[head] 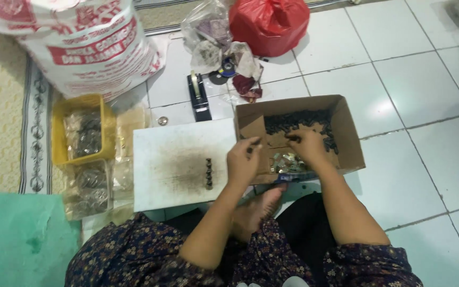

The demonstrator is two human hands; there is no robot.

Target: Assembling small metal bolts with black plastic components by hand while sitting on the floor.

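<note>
We reach both forearms forward from the bottom of the frame into the cardboard box (pixel 346 139) at centre. Our left hand (pixel 243 162) curls over its near wall, fingers pinched on a small dark part. Our right hand (pixel 306 146) rests among the dark pieces (pixel 293 121), fingers together. A short stack of parts (pixel 208 173) stands on the white board (pixel 171 159), left of centre.

Board (pixel 176 159) lies centre; cardboard box (pixel 346 143) right of it, tray (pixel 59 133) left, tape dispenser (pixel 198 95) and sack (pixel 81 48) far.
</note>
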